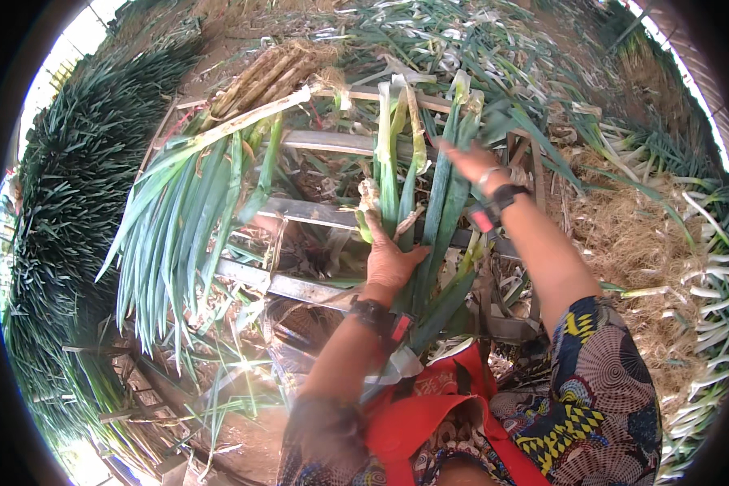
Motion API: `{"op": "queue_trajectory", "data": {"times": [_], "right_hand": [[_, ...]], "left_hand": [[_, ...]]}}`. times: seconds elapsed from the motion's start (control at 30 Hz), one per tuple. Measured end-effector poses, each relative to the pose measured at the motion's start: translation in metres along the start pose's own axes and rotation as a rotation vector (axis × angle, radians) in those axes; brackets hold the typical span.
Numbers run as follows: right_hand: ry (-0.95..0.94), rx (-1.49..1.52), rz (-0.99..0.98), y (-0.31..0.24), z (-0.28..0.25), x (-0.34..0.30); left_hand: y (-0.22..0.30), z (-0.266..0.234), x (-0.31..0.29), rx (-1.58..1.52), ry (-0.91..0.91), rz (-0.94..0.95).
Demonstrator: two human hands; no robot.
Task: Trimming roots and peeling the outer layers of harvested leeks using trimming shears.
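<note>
Several leeks (389, 158) lie over a slatted metal rack (324, 212), white ends away from me and green leaves towards me. My left hand (390, 263) is closed around the lower part of these stalks, its thumb out to the right. To the right, long dark green leek leaves (439, 194) run down past that hand. My right hand (471, 166) is at their upper part, fingers stretched out to the left and slightly blurred. Just beyond it a loose green leaf (500, 123) is smeared by motion.
A bundle of leeks (194, 194) droops over the rack's left side. A dense stack of leeks (73, 186) rises at the far left. Trimmed leaves (429, 36) litter the ground ahead. Dry roots (624, 251) and a row of white-ended leeks (713, 324) lie at right.
</note>
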State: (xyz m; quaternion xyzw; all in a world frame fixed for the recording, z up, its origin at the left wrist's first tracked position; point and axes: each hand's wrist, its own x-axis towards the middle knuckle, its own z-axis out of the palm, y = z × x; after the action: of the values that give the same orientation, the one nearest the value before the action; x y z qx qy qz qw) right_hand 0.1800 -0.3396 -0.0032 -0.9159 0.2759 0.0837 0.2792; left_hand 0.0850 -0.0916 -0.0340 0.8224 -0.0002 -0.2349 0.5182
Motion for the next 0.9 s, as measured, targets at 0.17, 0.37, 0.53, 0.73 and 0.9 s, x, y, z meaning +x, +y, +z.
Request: {"op": "queue_trajectory", "data": {"times": [0.17,0.37,0.53,0.73,0.9], "right_hand": [[0.151,-0.256,-0.283,-0.084,0.074,-0.054],[-0.084,0.150,-0.260,-0.082,0.077,-0.059],[-0.380,0.561,-0.599,-0.106,-0.029,-0.016],[1.062,-0.081,-0.223,-0.081,-0.205,0.090],[0.376,-0.279,-0.697,-0.105,-0.049,0.051]], "left_hand": [[-0.009,0.013,0.008,0.013,-0.043,0.063],[-0.018,-0.004,-0.007,-0.205,-0.233,0.448],[-0.024,-0.115,-0.010,-0.166,-0.324,0.358],[-0.020,-0.240,0.047,0.414,0.282,0.359],[-0.028,-0.326,0.091,0.740,0.557,0.412]]}}
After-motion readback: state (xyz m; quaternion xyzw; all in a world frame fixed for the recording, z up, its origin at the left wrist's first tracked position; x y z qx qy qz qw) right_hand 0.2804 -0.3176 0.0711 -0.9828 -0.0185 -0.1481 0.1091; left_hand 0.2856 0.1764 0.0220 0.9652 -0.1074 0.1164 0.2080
